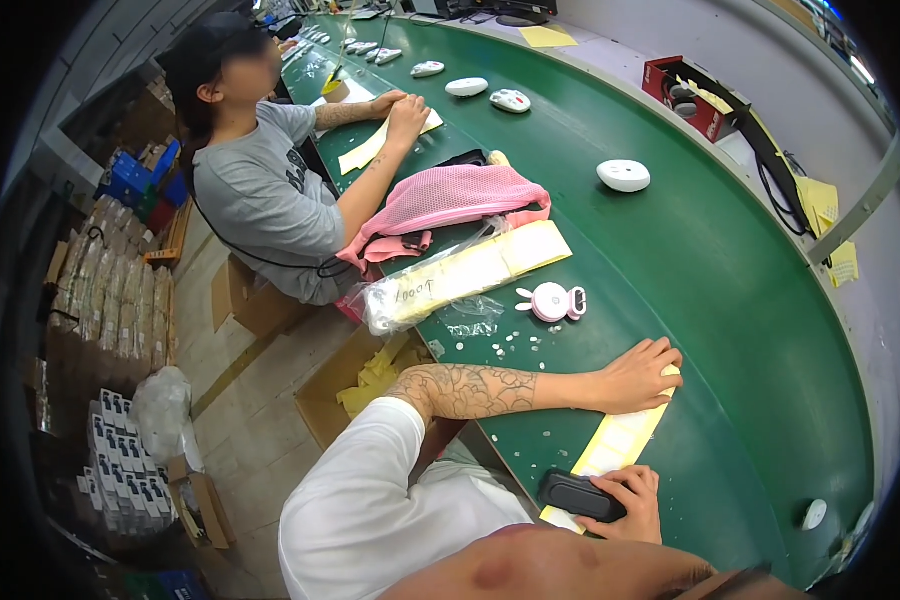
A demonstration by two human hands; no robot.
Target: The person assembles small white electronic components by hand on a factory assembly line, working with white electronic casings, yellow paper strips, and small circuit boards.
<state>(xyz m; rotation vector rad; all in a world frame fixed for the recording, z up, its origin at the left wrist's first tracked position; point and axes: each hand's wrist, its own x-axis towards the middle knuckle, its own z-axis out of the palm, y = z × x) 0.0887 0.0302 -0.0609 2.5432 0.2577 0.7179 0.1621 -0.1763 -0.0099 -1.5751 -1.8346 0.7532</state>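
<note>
My left hand (638, 378) is closed over the far end of a long yellow strip of label backing (625, 435), its fingers curled at the strip's edge. The strip lies slantwise on the green bench, with pale label patches along it. At its near end, my right hand (632, 503) grips a black, rounded oblong object (582, 495), which lies over the strip; its kind is not clear. Beyond my left forearm lies a pink and white rabbit-shaped device (550, 302). Small whitish bits (510, 345) are scattered near it.
A plastic-wrapped stack of yellow sheets (470, 280) and a pink mesh bag (460, 195) lie left. A co-worker (260, 170) sits beyond, hands on a yellow sheet. White oval devices (623, 176) dot the green belt (710, 250). An open carton (335, 395) stands below the bench edge.
</note>
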